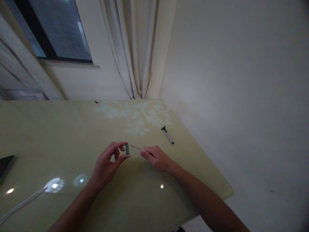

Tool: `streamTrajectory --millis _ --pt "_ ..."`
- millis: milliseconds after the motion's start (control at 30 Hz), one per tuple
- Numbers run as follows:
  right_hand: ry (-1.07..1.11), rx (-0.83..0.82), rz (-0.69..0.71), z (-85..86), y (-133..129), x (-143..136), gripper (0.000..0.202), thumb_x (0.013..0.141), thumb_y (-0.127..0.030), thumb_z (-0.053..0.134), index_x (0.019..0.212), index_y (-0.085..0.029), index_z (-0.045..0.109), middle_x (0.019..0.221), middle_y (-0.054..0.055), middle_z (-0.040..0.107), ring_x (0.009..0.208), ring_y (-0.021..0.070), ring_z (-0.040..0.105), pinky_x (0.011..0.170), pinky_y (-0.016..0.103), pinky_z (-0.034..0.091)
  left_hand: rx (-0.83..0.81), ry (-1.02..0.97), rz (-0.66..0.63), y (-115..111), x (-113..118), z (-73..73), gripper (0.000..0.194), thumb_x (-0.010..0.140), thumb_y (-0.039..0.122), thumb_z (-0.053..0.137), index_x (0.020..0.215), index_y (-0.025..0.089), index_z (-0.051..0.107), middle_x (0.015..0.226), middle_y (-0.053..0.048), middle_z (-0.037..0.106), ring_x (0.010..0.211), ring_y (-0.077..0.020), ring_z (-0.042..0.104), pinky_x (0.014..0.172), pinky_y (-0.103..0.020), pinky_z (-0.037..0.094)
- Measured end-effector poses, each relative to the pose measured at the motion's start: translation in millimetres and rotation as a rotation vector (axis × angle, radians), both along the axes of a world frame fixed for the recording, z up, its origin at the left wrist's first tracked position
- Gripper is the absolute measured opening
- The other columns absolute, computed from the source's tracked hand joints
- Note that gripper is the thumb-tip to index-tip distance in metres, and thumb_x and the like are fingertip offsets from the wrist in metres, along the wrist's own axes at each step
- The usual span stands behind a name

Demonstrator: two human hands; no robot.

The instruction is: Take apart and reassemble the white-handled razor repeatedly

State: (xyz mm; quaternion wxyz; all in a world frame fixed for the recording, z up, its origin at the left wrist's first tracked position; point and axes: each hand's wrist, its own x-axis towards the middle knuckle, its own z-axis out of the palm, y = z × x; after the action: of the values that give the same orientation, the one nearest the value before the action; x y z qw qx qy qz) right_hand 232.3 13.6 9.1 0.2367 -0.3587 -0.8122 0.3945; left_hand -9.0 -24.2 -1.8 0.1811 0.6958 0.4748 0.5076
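Blade head (127, 149), as the small dark block with a green strip appears to be, stands over the desk (60, 132) in the head view, pinched at its top and bottom ends by the thumb and a finger of the left hand (106, 164). That grip is closed on it, and the block lies at two o'clock from the palm, its long axis running nearly twelve to six.

At three o'clock from the block, the right hand (157, 158) grips a thin stick (137, 148), which points between nine and ten o'clock. The stick's tip is just beside the block, with a narrow gap showing between them. The left hand is nearer the block, being the one that holds it. At one o'clock from the right hand, a razor handle (169, 136) lies on the desk, touched by neither hand.
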Motion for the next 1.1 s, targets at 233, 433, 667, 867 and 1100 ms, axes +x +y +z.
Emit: streamTrajectory --millis 233,433,667,867,1100 --pt "-0.009 0.013 -0.014 3.0 2.3 3.3 0.046 0.106 -0.047 0.047 0.068 -0.02 0.043 0.062 -0.005 0.04 0.059 0.0103 0.039 0.06 0.028 0.025 -0.009 -0.001 -0.018 0.3 0.9 -1.5 0.034 0.09 0.029 0.076 0.123 0.03 0.069 0.094 0.003 0.063 0.066 -0.01 0.056 0.066 -0.023 0.051" --pt "-0.028 0.014 0.017 3.5 2.6 4.8 0.046 0.106 -0.047 0.047 0.069 -0.019 0.044 0.062 -0.005 0.04 0.059 0.0102 0.04 0.06 0.028 0.025 -0.009 0.008 -0.038 -1.2 2.9 -1.9 0.034 0.09 0.028 0.075 0.124 0.03 0.069 0.094 0.003 0.064 0.067 -0.0104 0.056 0.065 -0.022 0.05" --pt "-0.048 0.049 -0.016 4.3 3.0 4.8 0.045 0.105 -0.045 0.048 0.069 -0.019 0.045 0.062 -0.005 0.041 0.059 0.0105 0.039 0.06 0.028 0.023 -0.034 0.001 -0.05 -2.6 3.9 -0.1 0.033 0.09 0.029 0.075 0.123 0.029 0.069 0.093 0.001 0.063 0.067 -0.0111 0.056 0.064 -0.023 0.05" --pt "-0.067 0.051 0.001 5.2 3.1 4.9 0.045 0.105 -0.045 0.048 0.069 -0.019 0.046 0.062 -0.005 0.042 0.058 0.0105 0.04 0.06 0.028 0.023 -0.043 -0.014 -0.047 -2.3 4.0 -2.6 0.034 0.089 0.027 0.075 0.123 0.03 0.069 0.093 0.003 0.063 0.067 -0.0105 0.055 0.065 -0.023 0.05" --pt "-0.058 0.053 -0.007 6.3 0.0 3.2 0.045 0.105 -0.046 0.049 0.069 -0.019 0.047 0.062 -0.005 0.043 0.058 0.01 0.04 0.059 0.028 0.022 -0.035 -0.021 -0.046 -2.4 3.0 -4.3 0.035 0.091 0.028 0.075 0.125 0.03 0.068 0.094 0.002 0.062 0.069 -0.0106 0.055 0.067 -0.023 0.049"
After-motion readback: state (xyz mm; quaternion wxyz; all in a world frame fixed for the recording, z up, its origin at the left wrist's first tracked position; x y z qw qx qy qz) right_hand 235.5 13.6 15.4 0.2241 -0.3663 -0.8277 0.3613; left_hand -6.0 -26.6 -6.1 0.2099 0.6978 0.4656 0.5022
